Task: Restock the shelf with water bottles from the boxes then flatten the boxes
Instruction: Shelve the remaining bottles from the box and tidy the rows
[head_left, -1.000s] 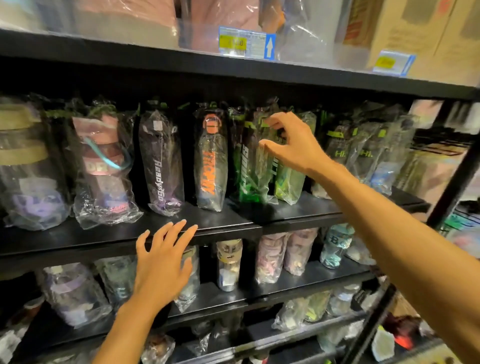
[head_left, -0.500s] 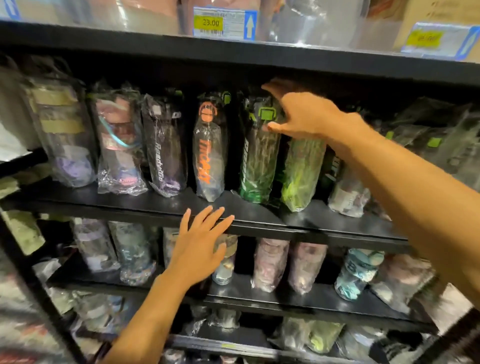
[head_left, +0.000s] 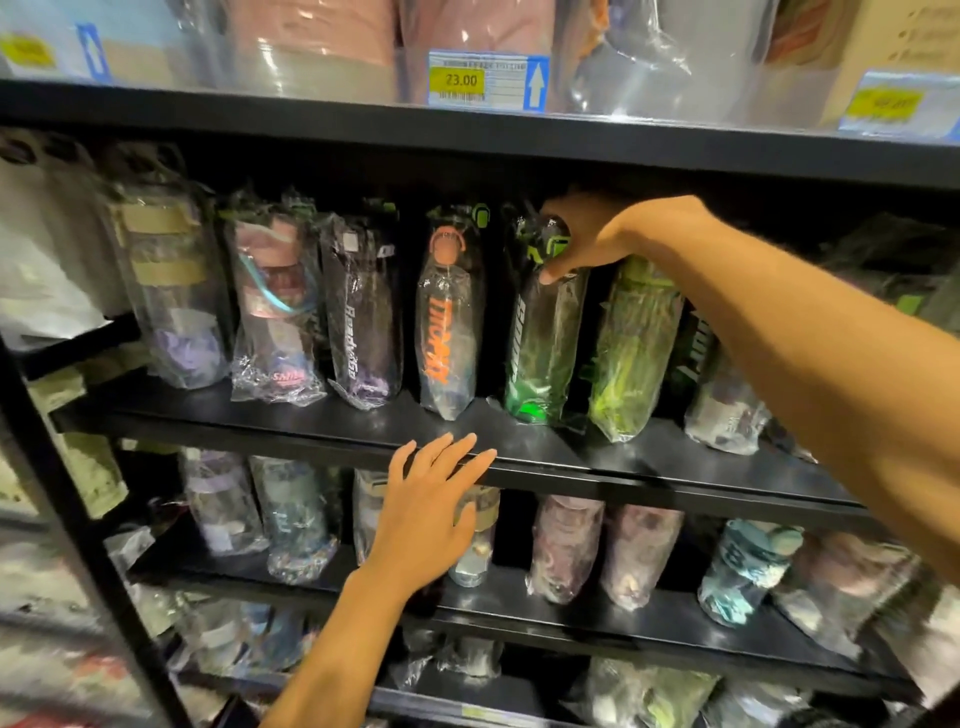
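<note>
Right reach: a bare forearm comes in from the right edge and runs up and leftward across the row, with the wrist bent downward.
Right grip: the right hand (head_left: 587, 236) lies over the top of the dark green plastic water bottle (head_left: 540, 353). Its fingers curl over the cap and the thumb presses the front just under the lid, clamping the bottle's top.
Left reach: the other forearm rises from the bottom edge. The left hand (head_left: 423, 519) shows its back to the camera, fingers straight and a little spread, holding nothing. The fingertips lie on the front lip of the black metal shelf board (head_left: 260, 415).
Bottle's place: it stands roughly upright on that board, base down. It sits between the clear bottle with orange lettering (head_left: 447, 322) on its left and the light green bagged bottle (head_left: 631, 353) on its right, close beside both.
Bottle's look: sealed in a crinkled, glinting clear bag. The body is dark translucent green, brighter green at the base, with pale lettering down the side. The lid is mostly hidden under the hand.
Further left: the black bottle with white lettering (head_left: 363, 322), also bagged.
Above: the yellow price label reading 23.00 (head_left: 483, 80), at the upper shelf's edge.
Below: more bagged bottles stand on the next board down, blurred.
</note>
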